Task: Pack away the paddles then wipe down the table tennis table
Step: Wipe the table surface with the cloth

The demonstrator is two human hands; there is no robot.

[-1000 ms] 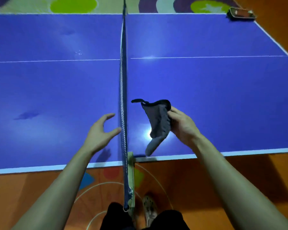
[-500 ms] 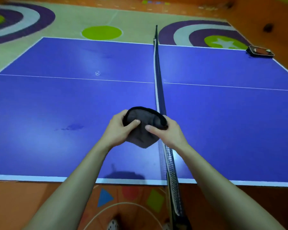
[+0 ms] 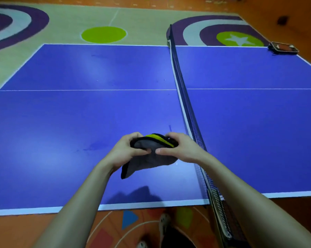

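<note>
Cloth: a grey cleaning cloth point(image 3: 149, 156) with a black hem and a yellow stripe, held in the air just above the left half of the table, one corner hanging down toward the near edge
Left hand: the left hand point(image 3: 123, 152) pinches the cloth's left side, thumb on top and fingers curled under
Right hand: the right hand point(image 3: 182, 148) grips the right side the same way, thumb laid across the grey face
What has changed: a second ago the cloth dangled from the right hand alone on the right side of the net, with the left hand spread and free; now both hands have it bunched between them, and it has crossed to the left of the net point(image 3: 187, 108)
Paddles: a dark paddle case point(image 3: 283, 48) lies on the far right corner of the table, well away from the hands; whether it is zipped shut I cannot tell
Table: the blue table tennis table point(image 3: 79, 113) shows faint smudges on the left half, one just left of the hands
Meaning for the task: packing looks done, and wiping seems about to begin on the left half; the cloth is not yet on the surface
Watch for: the net stands just beside the right wrist and could snag a wide stroke
</note>
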